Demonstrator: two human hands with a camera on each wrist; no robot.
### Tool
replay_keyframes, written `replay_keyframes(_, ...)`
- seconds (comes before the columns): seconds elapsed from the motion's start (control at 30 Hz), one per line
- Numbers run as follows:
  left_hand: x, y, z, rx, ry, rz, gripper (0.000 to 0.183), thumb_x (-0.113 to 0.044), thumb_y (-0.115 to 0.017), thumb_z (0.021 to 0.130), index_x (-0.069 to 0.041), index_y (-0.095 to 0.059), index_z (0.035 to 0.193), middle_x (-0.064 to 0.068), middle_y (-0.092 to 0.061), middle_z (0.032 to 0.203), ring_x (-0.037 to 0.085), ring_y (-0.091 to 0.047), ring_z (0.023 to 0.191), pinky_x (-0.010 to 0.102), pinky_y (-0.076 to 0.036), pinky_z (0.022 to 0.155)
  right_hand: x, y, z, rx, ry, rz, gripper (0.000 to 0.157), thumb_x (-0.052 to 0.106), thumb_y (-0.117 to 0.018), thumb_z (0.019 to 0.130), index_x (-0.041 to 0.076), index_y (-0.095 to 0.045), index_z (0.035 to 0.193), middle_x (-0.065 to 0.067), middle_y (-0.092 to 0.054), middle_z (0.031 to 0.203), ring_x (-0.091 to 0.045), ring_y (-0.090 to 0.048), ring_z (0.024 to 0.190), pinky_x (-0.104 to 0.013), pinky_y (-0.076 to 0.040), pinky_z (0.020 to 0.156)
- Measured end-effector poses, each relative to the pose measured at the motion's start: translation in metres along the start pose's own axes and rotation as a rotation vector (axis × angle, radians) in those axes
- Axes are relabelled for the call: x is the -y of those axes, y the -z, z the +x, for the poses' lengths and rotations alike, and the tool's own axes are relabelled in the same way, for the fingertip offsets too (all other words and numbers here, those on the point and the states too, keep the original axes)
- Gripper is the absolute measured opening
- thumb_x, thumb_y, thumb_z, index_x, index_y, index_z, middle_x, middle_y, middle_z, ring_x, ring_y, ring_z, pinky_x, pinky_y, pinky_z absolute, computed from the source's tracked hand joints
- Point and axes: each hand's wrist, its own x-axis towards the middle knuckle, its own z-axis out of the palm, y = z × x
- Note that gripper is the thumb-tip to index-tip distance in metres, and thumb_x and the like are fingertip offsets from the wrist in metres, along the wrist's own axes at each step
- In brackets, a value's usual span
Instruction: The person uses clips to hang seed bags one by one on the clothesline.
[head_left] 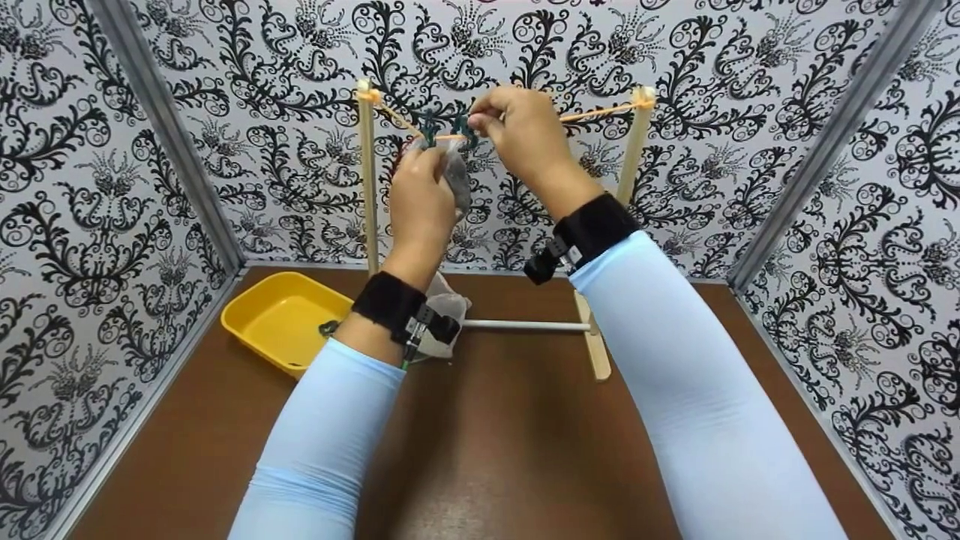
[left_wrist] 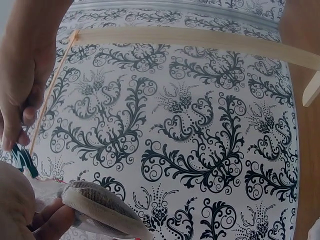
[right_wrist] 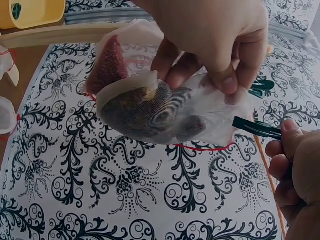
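A sheer white mesh bag with a red drawstring [right_wrist: 150, 112] and dark contents hangs at the orange cord [head_left: 600, 114]. My left hand [head_left: 424, 191] holds this bag just below the cord, its thumb and fingers gripping the mesh. At the bag's top corner, my right hand [head_left: 525, 131] pinches a dark green clothespin [right_wrist: 257, 128], whose jaws are at the mesh edge by the cord. A second green clothespin [head_left: 429, 129] sits on the cord to the left. Behind the held bag, another mesh bag with red contents [right_wrist: 110, 67] shows in the right wrist view.
Wooden posts [head_left: 366, 180] hold the cord at both ends, joined low down by a white rod [head_left: 525, 325]. On the brown table [head_left: 510, 450], a yellow tray [head_left: 281, 319] stands at left with dark clips inside. Whitish mesh bags [head_left: 448, 307] lie beside it, partly behind my left wrist.
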Motion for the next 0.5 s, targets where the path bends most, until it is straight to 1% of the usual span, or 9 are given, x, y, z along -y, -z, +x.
replay_keyframes(0.07, -0.001, 0.0, -0.001, 0.022, 0.036, -0.093, 0.031, -0.004, -0.061, 0.114, -0.012, -0.079, 0.139, 0.01, -0.054, 0.175, 0.026, -0.077, 0.124, 0.025, -0.068, 0.089, 0.0, -0.003, 0.0, 0.019, -0.004, -0.023, 0.02, 0.022, -0.072, 0.11, 0.011, -0.082, 0.124, -0.004, -0.085, 0.115, -0.01, -0.077, 0.1, -0.02, -0.063, 0.092)
replay_keyframes(0.13, -0.001, 0.0, -0.003, 0.047, 0.076, -0.193, 0.031, -0.001, -0.06, 0.114, -0.01, -0.08, 0.137, 0.008, -0.054, 0.175, 0.022, -0.078, 0.101, 0.026, -0.067, 0.071, 0.001, -0.005, -0.001, 0.053, -0.005, -0.06, 0.027, 0.024, -0.072, 0.111, 0.012, -0.079, 0.134, -0.004, -0.084, 0.116, -0.009, -0.075, 0.097, -0.02, -0.063, 0.088)
replay_keyframes(0.17, 0.0, 0.0, -0.004, 0.056, 0.093, -0.251, 0.031, 0.0, -0.059, 0.114, -0.009, -0.08, 0.135, 0.007, -0.054, 0.175, 0.023, -0.077, 0.091, 0.029, -0.066, 0.063, 0.001, -0.005, -0.001, 0.076, -0.007, -0.079, 0.032, 0.025, -0.072, 0.111, 0.013, -0.077, 0.14, -0.004, -0.083, 0.117, -0.01, -0.074, 0.094, -0.021, -0.063, 0.086)
replay_keyframes(0.2, 0.001, 0.0, -0.004, 0.06, 0.098, -0.273, 0.03, 0.001, -0.059, 0.114, -0.008, -0.08, 0.134, 0.007, -0.052, 0.176, 0.024, -0.076, 0.087, 0.032, -0.066, 0.062, 0.001, -0.006, -0.002, 0.101, -0.006, -0.098, 0.037, 0.026, -0.071, 0.111, 0.014, -0.074, 0.146, -0.004, -0.082, 0.117, -0.01, -0.073, 0.092, -0.021, -0.062, 0.083)
replay_keyframes(0.27, 0.004, -0.002, -0.005, 0.04, 0.057, -0.167, 0.029, -0.001, -0.059, 0.114, -0.008, -0.081, 0.131, 0.008, -0.052, 0.177, 0.025, -0.08, 0.104, 0.031, -0.069, 0.074, 0.0, -0.005, -0.005, 0.153, -0.009, -0.115, 0.046, 0.027, -0.071, 0.112, 0.017, -0.067, 0.156, -0.004, -0.08, 0.115, -0.011, -0.069, 0.087, -0.023, -0.061, 0.078)
replay_keyframes(0.3, 0.006, -0.002, -0.006, 0.03, 0.039, -0.129, 0.028, -0.001, -0.06, 0.113, -0.008, -0.081, 0.129, 0.008, -0.054, 0.176, 0.027, -0.08, 0.115, 0.033, -0.07, 0.083, -0.001, -0.004, -0.007, 0.173, -0.005, -0.125, 0.049, 0.028, -0.071, 0.112, 0.019, -0.064, 0.159, -0.003, -0.079, 0.115, -0.012, -0.067, 0.085, -0.024, -0.06, 0.076)
replay_keyframes(0.37, 0.01, -0.004, -0.006, -0.001, -0.012, -0.016, 0.024, -0.005, -0.061, 0.113, -0.008, -0.082, 0.126, 0.01, -0.055, 0.175, 0.032, -0.075, 0.134, 0.037, -0.068, 0.101, -0.003, -0.002, -0.011, 0.198, -0.004, -0.124, 0.053, 0.029, -0.071, 0.112, 0.022, -0.06, 0.163, -0.002, -0.078, 0.115, -0.012, -0.066, 0.084, -0.025, -0.06, 0.075)
replay_keyframes(0.43, 0.015, -0.005, -0.007, -0.026, -0.066, 0.095, 0.022, -0.009, -0.063, 0.113, -0.007, -0.082, 0.124, 0.013, -0.067, 0.162, 0.036, -0.071, 0.142, 0.039, -0.063, 0.113, -0.007, -0.001, -0.017, 0.195, 0.014, -0.103, 0.054, 0.029, -0.072, 0.111, 0.023, -0.06, 0.164, -0.003, -0.078, 0.114, -0.012, -0.067, 0.085, -0.025, -0.06, 0.076)
replay_keyframes(0.5, 0.019, -0.007, -0.009, -0.016, -0.094, 0.109, 0.02, -0.01, -0.065, 0.113, -0.005, -0.082, 0.123, 0.014, -0.074, 0.149, 0.037, -0.074, 0.135, 0.042, -0.063, 0.114, -0.011, 0.002, -0.025, 0.168, 0.026, -0.071, 0.053, 0.029, -0.074, 0.111, 0.022, -0.063, 0.161, -0.004, -0.079, 0.114, -0.012, -0.067, 0.086, -0.024, -0.06, 0.077)
